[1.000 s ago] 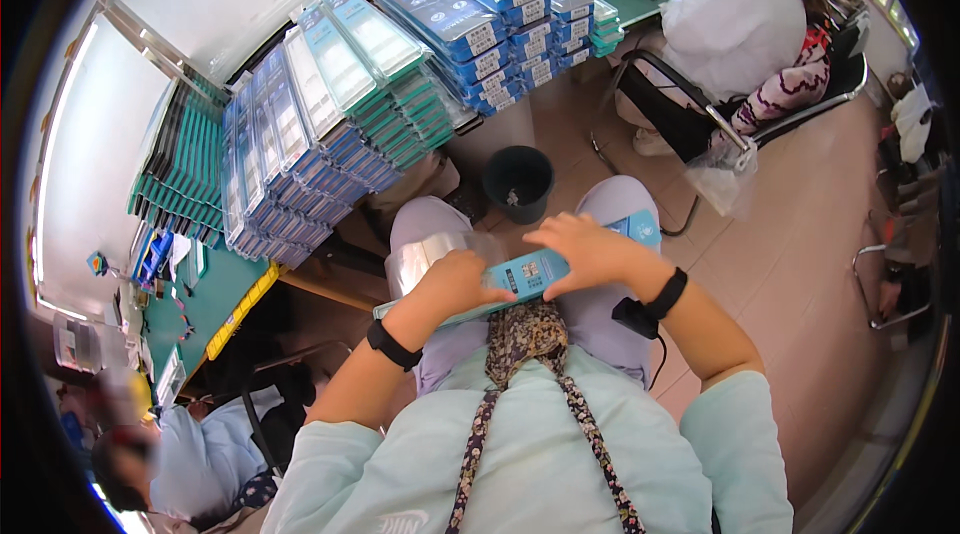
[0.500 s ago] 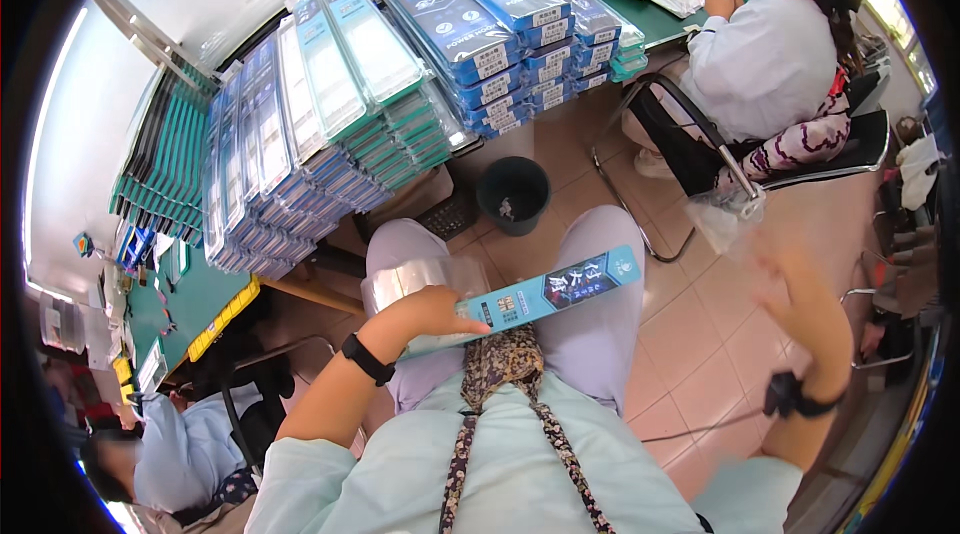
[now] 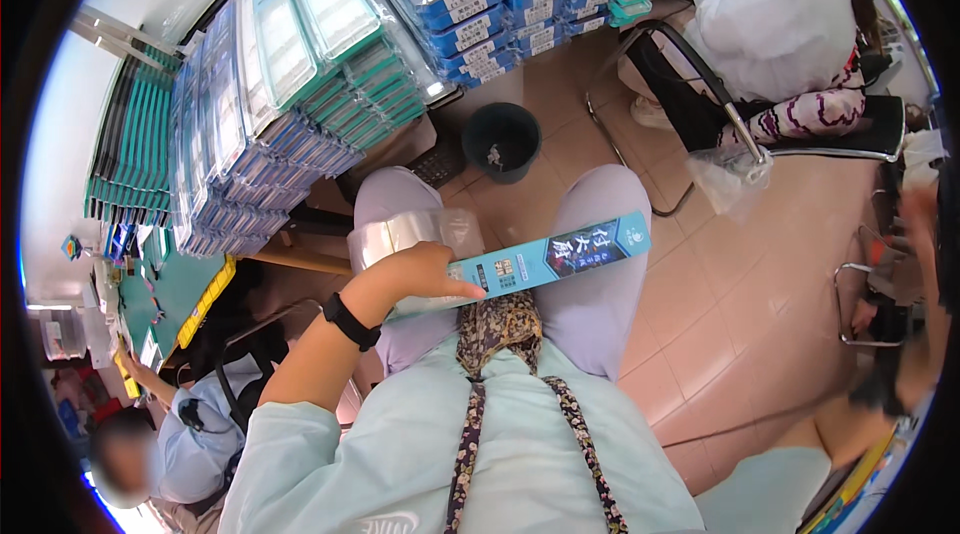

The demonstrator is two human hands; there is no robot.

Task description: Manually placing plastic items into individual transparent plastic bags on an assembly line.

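My left hand (image 3: pixel 408 276) is closed on one end of a long light-blue printed packaging card (image 3: pixel 565 256), with the thumb lying on its face. The card slants over my lap, its far end resting above my right thigh. Beside that hand, clear plastic packaging (image 3: pixel 440 229) lies over my left thigh; I cannot tell whether the card is joined to it. Far out at the right rim, my right hand (image 3: pixel 922 234) is stretched away from my body and smeared by motion. Its fingers cannot be made out.
Tall stacks of blue and teal flat packages (image 3: pixel 330 24) fill the table ahead. A dark bin (image 3: pixel 502 142) stands on the tiled floor beyond my knees. One person (image 3: pixel 775 24) sits on a chair at far right, another (image 3: pixel 195 444) at lower left beside a green table (image 3: pixel 180 284).
My right arm has swung outward to the right, toward the picture's rim. The whole view has shifted slightly. My left hand still holds the card over my lap.
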